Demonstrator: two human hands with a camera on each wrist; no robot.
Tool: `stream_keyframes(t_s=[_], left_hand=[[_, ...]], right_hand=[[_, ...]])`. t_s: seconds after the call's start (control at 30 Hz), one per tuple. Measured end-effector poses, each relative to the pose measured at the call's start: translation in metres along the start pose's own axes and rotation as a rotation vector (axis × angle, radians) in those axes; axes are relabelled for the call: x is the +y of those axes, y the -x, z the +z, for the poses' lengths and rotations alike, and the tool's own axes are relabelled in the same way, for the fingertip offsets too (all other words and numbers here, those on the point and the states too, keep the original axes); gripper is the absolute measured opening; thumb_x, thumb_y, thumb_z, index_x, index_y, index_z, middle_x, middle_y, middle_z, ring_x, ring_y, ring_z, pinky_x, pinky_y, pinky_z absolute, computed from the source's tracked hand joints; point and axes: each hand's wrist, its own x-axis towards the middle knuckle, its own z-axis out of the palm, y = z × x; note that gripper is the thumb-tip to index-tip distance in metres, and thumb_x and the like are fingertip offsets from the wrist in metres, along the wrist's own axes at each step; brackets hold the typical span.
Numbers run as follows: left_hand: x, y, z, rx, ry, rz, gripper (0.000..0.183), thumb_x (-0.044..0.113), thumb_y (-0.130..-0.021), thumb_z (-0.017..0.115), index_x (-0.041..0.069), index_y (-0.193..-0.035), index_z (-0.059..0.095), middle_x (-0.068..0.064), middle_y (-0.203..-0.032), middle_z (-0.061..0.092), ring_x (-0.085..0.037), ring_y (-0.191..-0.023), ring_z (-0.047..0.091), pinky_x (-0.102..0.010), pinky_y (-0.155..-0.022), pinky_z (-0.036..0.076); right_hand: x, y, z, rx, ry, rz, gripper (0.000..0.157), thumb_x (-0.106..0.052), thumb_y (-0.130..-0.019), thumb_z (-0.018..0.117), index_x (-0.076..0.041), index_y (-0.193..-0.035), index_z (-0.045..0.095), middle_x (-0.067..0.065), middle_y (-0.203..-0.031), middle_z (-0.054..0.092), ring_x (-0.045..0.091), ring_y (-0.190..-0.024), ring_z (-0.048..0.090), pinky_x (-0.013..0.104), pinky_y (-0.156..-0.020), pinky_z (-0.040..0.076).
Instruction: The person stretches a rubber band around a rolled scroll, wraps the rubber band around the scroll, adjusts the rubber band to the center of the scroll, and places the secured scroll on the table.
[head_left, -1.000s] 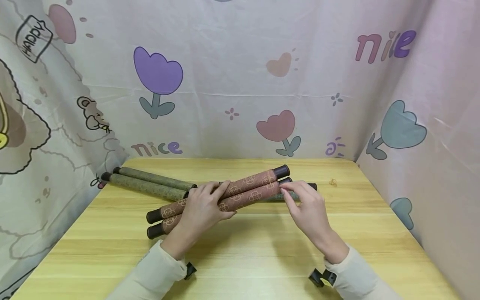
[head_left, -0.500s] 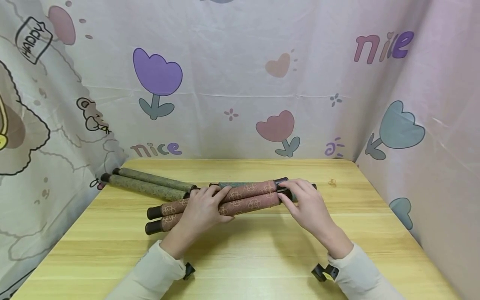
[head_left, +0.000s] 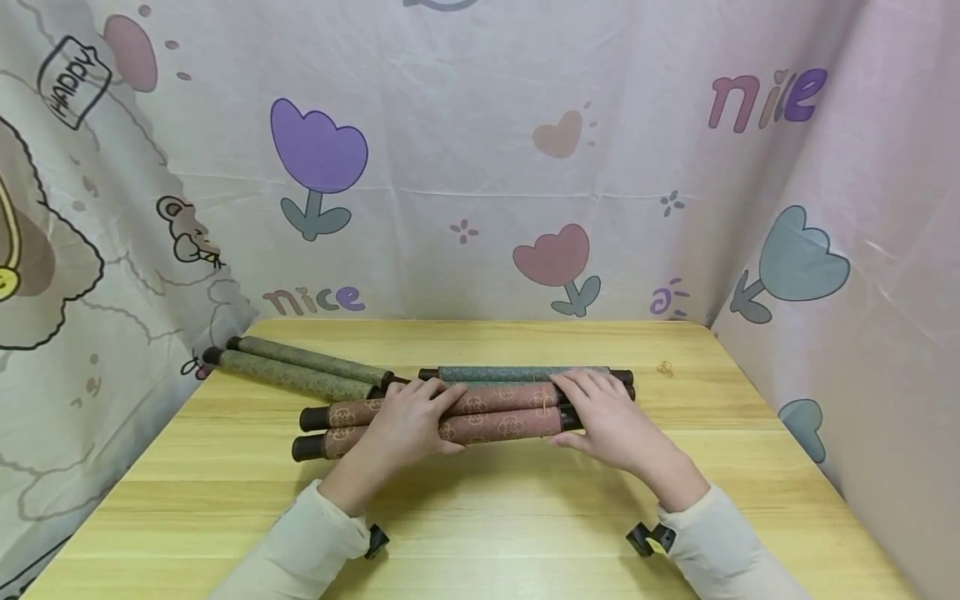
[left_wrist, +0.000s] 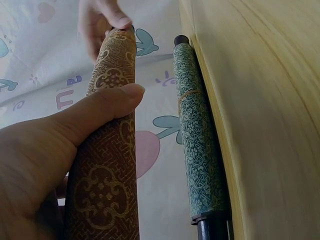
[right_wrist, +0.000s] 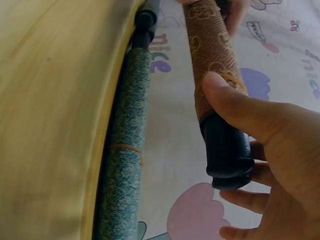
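Observation:
A reddish-brown brocade scroll [head_left: 498, 427] with gold flower patterns and black end knobs is held level above the table, both of its rolls side by side. My left hand [head_left: 408, 421] grips it left of the middle, thumb on the near side. Near its right end my right hand [head_left: 611, 421] holds it, fingers over the far roll. In the right wrist view the thumb lies by a rubber band [right_wrist: 234, 81], just above a black knob [right_wrist: 227, 147]. Behind, partly hidden, lies a teal patterned scroll [head_left: 487, 372], itself banded in the left wrist view.
An olive-green scroll [head_left: 300, 371] lies slanted on the table's left, its right end near my left hand. A loose rubber band [head_left: 664, 367] rests on the wooden table [head_left: 480, 525] at the back right. Printed curtains [head_left: 442, 167] enclose the back and sides.
The brown scroll's right end has come down, so it lies more level. My right hand has gone from pinching at the band to gripping round the right end. The left hand keeps its hold.

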Motion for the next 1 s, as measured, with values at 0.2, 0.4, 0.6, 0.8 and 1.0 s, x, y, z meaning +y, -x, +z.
stream_keyframes(t_s=[0.2,0.4,0.6,0.8,1.0], left_hand=[[0.001,-0.001,0.001,-0.045,0.007,0.014,0.086,0.06,-0.068,0.082,0.022,-0.14,0.055,-0.003,-0.12,0.059,-0.027,-0.107,0.057,-0.049,-0.083,0.043],[0.003,0.0,0.004,-0.089,0.027,0.023,0.088,0.063,-0.067,0.08,0.021,-0.14,0.055,-0.003,-0.118,0.06,-0.027,-0.105,0.057,-0.048,-0.084,0.043],[0.003,0.001,0.007,-0.098,0.029,0.036,0.092,0.068,-0.064,0.079,0.02,-0.139,0.056,-0.003,-0.115,0.061,-0.028,-0.103,0.058,-0.053,-0.087,0.043],[0.004,0.001,0.008,-0.075,0.03,0.05,0.091,0.067,-0.063,0.08,0.02,-0.138,0.058,-0.003,-0.113,0.061,-0.028,-0.103,0.058,-0.057,-0.091,0.042],[0.01,0.002,0.008,-0.095,0.041,0.075,0.09,0.066,-0.065,0.079,0.021,-0.139,0.056,-0.004,-0.115,0.061,-0.029,-0.104,0.058,-0.062,-0.093,0.041]], right_hand=[[0.001,0.0,0.01,-0.022,0.026,-0.01,0.086,-0.055,-0.075,0.078,-0.003,-0.136,0.049,0.013,-0.126,0.057,0.033,-0.118,0.052,0.054,-0.101,0.038],[0.001,-0.001,0.021,0.013,0.058,-0.075,0.075,-0.051,-0.072,0.077,-0.005,-0.126,0.053,0.008,-0.113,0.059,0.028,-0.105,0.056,0.05,-0.095,0.041],[-0.003,-0.001,0.028,-0.016,0.082,-0.122,0.078,-0.052,-0.07,0.077,-0.004,-0.127,0.053,0.007,-0.111,0.059,0.027,-0.104,0.057,0.049,-0.094,0.041],[-0.006,-0.003,0.029,0.004,0.1,-0.146,0.08,-0.052,-0.067,0.078,-0.004,-0.126,0.053,0.007,-0.112,0.06,0.026,-0.103,0.058,0.047,-0.092,0.043],[-0.016,-0.005,0.031,0.024,0.091,-0.199,0.084,-0.051,-0.064,0.08,-0.001,-0.126,0.053,0.008,-0.111,0.061,0.026,-0.1,0.059,0.043,-0.087,0.047]])
